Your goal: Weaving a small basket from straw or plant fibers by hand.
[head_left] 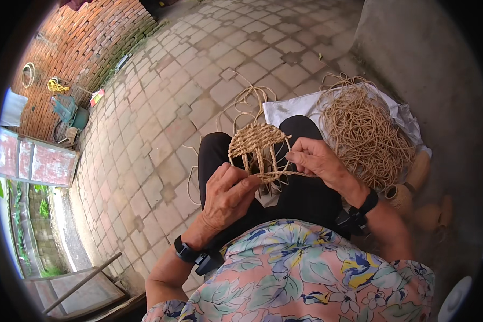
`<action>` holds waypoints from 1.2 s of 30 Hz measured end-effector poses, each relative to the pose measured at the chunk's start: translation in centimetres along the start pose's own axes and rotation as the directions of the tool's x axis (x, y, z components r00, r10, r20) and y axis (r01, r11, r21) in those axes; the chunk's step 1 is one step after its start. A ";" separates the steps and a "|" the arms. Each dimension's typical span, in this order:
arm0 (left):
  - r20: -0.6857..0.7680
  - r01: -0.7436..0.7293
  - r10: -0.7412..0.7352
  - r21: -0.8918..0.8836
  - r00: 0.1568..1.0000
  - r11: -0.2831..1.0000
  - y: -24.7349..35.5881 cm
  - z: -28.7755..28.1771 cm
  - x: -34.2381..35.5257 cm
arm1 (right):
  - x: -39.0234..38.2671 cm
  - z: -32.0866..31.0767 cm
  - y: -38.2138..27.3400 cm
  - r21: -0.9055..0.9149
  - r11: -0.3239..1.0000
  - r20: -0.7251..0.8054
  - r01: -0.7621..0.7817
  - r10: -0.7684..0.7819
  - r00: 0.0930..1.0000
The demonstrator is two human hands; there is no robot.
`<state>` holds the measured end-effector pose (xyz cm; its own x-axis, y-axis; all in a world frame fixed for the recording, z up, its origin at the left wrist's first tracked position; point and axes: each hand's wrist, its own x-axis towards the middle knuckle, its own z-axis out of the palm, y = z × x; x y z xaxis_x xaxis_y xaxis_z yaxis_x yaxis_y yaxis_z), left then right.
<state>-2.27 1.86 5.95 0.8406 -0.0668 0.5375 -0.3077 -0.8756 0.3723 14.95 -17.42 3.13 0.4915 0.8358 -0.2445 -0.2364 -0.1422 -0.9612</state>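
A half-round piece of woven straw-coloured cord (257, 137) stands above my lap, on a wire-like frame with several twisted cords running down from the woven part. My left hand (228, 194) is closed on its lower edge, thumb and fingers pinching the cord there. To the right, my right hand (321, 162) is closed, with thumb and fingertips pinching a strand of twisted cord (295, 173) that runs across to the lower edge. The right fingertips are beside the frame's right side. Loose cord ends (192, 185) trail down past my left knee.
A big tangled heap of cord (362, 131) lies on a white sheet (284, 110) at my right, with a roll of cord (399, 197) nearer me. More cord (252, 95) lies on the paving (188, 70) ahead. A brick wall (102, 43) stands far left, a grey wall (418, 59) at right.
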 end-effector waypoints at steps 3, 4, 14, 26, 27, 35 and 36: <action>-0.011 0.034 -0.034 -0.051 0.999 0.998 -0.1 0.4 -0.1 | 0.5 0.4 0.9 0.051 0.999 -0.025 -0.003 0.004 1.000; -0.005 0.034 -0.034 -0.053 0.999 0.998 -0.1 0.4 -0.1 | 0.5 0.4 1.1 0.091 0.996 -0.031 -0.019 0.022 0.999; -0.020 0.056 -0.057 -0.050 0.998 0.997 0.7 1.1 0.9 | 0.7 0.8 1.0 0.103 0.993 -0.081 0.063 -0.054 0.995; -0.038 0.082 -0.084 -0.062 0.996 0.995 1.0 1.0 0.7 | -3.9 0.2 -3.5 -0.416 0.879 -0.029 0.232 -0.268 0.963; -0.035 0.080 -0.083 -0.063 0.996 0.995 1.0 1.0 0.7 | -4.0 0.1 -3.6 -0.414 0.880 -0.031 0.232 -0.268 0.963; -0.021 0.138 -0.140 -0.077 0.990 0.987 1.0 1.1 0.5 | -3.9 0.0 -0.3 -0.324 0.933 -0.072 0.157 -0.190 0.979; -0.018 0.137 -0.139 -0.076 0.990 0.988 1.0 1.1 0.5 | -3.5 0.1 0.4 -0.321 0.934 -0.075 0.157 -0.191 0.979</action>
<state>-1.69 0.44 5.75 0.8670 0.0641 0.4941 -0.2226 -0.8374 0.4993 13.05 -20.37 3.61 0.5887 0.8057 -0.0656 0.1256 -0.1713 -0.9772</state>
